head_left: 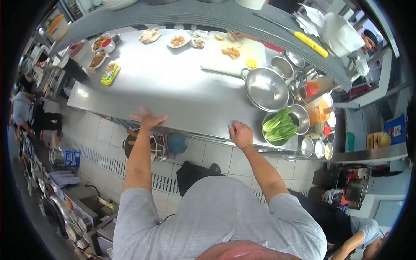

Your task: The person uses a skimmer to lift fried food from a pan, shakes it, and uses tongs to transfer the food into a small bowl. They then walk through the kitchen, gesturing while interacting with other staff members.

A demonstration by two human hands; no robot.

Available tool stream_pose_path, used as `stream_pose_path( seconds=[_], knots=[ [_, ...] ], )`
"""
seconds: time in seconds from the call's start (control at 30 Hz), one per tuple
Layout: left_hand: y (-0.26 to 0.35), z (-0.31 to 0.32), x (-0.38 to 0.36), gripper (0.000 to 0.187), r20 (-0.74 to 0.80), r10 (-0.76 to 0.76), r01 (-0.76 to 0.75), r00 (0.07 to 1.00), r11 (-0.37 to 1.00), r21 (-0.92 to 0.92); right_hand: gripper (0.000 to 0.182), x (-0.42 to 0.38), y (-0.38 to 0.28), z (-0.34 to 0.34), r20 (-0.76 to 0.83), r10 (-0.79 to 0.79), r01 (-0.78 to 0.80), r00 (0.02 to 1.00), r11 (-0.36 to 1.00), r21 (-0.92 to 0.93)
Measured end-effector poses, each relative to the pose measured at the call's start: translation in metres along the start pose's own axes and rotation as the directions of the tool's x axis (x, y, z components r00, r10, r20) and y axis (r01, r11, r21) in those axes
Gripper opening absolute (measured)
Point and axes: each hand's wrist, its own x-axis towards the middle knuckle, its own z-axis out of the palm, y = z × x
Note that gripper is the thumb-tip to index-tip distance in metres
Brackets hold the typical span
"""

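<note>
My left hand point(149, 118) rests on the near edge of the steel table point(186, 102), its fingers spread and nothing in it. Farther right, my right hand point(241, 134) leans on the same edge with its fingers curled in and no object showing in them. Closest to it is a steel bowl of long green leafy vegetables point(281, 125). Behind that bowl stands a large steel colander or bowl point(267, 89).
Across the table, another person's hand point(235, 35) is over a white cutting board point(212, 65) with chopped pieces. A yellow-handled tool point(310, 43) lies on the overhead shelf point(173, 15). Pots point(130, 145) stand below the table's left side. Co-workers are left and lower right.
</note>
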Motion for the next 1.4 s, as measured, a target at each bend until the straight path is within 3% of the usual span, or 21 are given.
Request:
stream_pose_path(
  seconds=[0.07,0.13,0.23,0.3,0.4,0.53,0.6,0.67,0.77,0.83,0.9,0.97,1.07,1.1,1.13,1.17,1.2,1.27,1.3,1.33,1.4],
  knots=[
    [-0.046,0.029,0.027,0.147,-0.178,0.125,-0.132,0.976,0.991,-0.026,0.027,0.001,0.0,0.002,-0.004,-0.007,0.007,1.0,1.0,0.01],
    [-0.121,0.081,0.083,0.132,-0.454,0.345,-0.313,0.821,0.938,0.148,0.027,0.0,0.0,0.006,0.008,-0.015,0.015,1.0,1.0,-0.01],
    [-0.131,0.053,-0.047,0.101,-0.405,0.31,-0.493,0.86,0.71,-0.503,0.028,0.001,0.014,0.015,0.07,0.012,-0.01,0.998,1.0,-0.025],
    [-0.171,0.066,-0.107,0.07,-0.025,0.08,-0.073,0.996,0.681,-0.729,0.027,-0.001,0.033,0.03,0.06,-0.011,0.018,0.998,0.993,-0.118],
    [-0.237,0.108,-0.177,0.043,0.17,-0.035,0.164,0.985,0.506,-0.847,0.035,0.0,0.028,0.025,0.15,-0.001,0.024,0.989,0.987,-0.156],
    [-0.295,0.103,-0.245,0.033,0.143,-0.232,0.194,0.962,0.217,-0.957,0.045,0.003,0.001,0.017,0.177,0.011,0.031,0.984,0.972,-0.233],
    [-0.312,0.09,-0.277,0.034,0.018,-0.341,0.027,0.94,0.02,-0.999,0.049,0.005,-0.005,0.017,0.16,0.006,0.036,0.987,0.966,-0.256],
    [-0.33,0.07,-0.318,0.041,-0.091,-0.44,-0.143,0.893,-0.086,-0.986,0.051,0.005,-0.009,0.016,0.176,0.038,0.004,0.984,0.972,-0.236],
    [-0.364,0.052,-0.382,0.052,-0.415,-0.486,-0.591,0.769,-0.294,-0.751,0.053,0.01,0.0,0.027,0.15,0.065,-0.027,0.987,0.971,-0.238],
    [-0.401,0.028,-0.425,0.065,-0.424,-0.613,-0.696,0.667,-0.311,-0.647,0.054,0.01,0.002,0.031,0.128,0.025,-0.002,0.991,0.983,-0.182],
    [-0.447,0.005,-0.466,0.073,-0.515,-0.607,-0.795,0.605,-0.427,-0.431,0.055,0.01,-0.018,0.025,0.121,-0.022,0.038,0.992,0.991,-0.128],
    [-0.482,-0.024,-0.496,0.072,-0.545,-0.636,-0.83,0.547,-0.495,-0.255,0.055,0.01,-0.031,0.014,0.162,-0.045,0.066,0.986,0.99,-0.127],
    [-0.57,-0.042,-0.529,0.083,-0.647,-0.468,-0.669,0.602,-0.738,-0.089,0.055,0.019,0.008,0.03,0.271,0.047,0.036,0.961,0.956,-0.291],
    [-0.562,-0.064,-0.533,0.085,-0.513,-0.683,-0.806,0.52,-0.591,-0.032,0.054,0.013,-0.014,0.024,0.254,0.206,-0.091,0.945,0.911,-0.402],
    [-0.603,-0.062,-0.539,0.081,-0.679,-0.441,-0.661,0.587,-0.745,-0.087,0.051,0.013,-0.001,0.023,0.344,0.203,-0.11,0.917,0.956,-0.271],
    [-0.673,-0.056,-0.547,0.076,-0.703,-0.341,-0.625,0.624,-0.758,-0.186,0.051,0.008,-0.011,0.024,0.25,0.269,-0.2,0.93,0.942,-0.269],
    [-0.678,-0.065,-0.555,0.071,-0.652,-0.476,-0.757,0.59,-0.606,-0.243,0.05,0.01,-0.043,0.008,0.243,0.297,-0.23,0.923,0.935,-0.27],
    [-0.743,-0.08,-0.56,0.057,-0.503,-0.71,-0.863,0.493,-0.472,-0.179,0.047,0.008,-0.013,0.03,0.142,0.267,-0.21,0.953,0.923,-0.321],
    [-0.758,-0.091,-0.559,0.046,-0.459,-0.803,-0.917,0.38,-0.259,-0.304,0.045,0.011,-0.02,0.023,0.142,0.282,-0.234,0.949,0.93,-0.282],
    [-0.755,-0.106,-0.556,0.04,-0.468,-0.692,-0.829,0.55,-0.522,-0.202,0.045,0.011,-0.03,0.015,0.1,0.29,-0.256,0.952,0.93,-0.265],
    [-0.722,-0.112,-0.557,0.038,-0.535,-0.49,-0.665,0.688,-0.721,-0.195,0.046,0.009,-0.017,0.015,0.093,0.316,-0.289,0.944,0.93,-0.225]
  ],
)
